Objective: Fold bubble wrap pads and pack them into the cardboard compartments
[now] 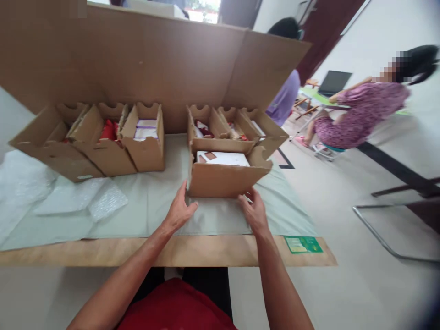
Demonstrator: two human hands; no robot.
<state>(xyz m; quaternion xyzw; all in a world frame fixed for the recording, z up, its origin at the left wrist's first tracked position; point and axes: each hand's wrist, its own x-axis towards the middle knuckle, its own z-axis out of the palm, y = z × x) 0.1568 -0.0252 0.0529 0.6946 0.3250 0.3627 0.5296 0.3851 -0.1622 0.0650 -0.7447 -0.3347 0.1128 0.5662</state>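
Note:
A small brown cardboard box (225, 179) stands on the pale green cloth (161, 201) in front of me, with a white item (223, 158) lying inside it. My left hand (179, 210) touches the box's near left corner, fingers stretched along its side. At the near right bottom edge, my right hand (255, 211) rests with its fingers loosely curled against the cardboard. Neither hand encloses anything.
Three joined cardboard boxes (99, 140) with red and white contents stand at the back left, a second row (237, 126) sits behind the near box. Bubble wrap (85, 197) lies left. A tall cardboard sheet (154, 59) backs the table. A green card (303, 244) lies at the right edge. Two seated people (360, 110) are further right.

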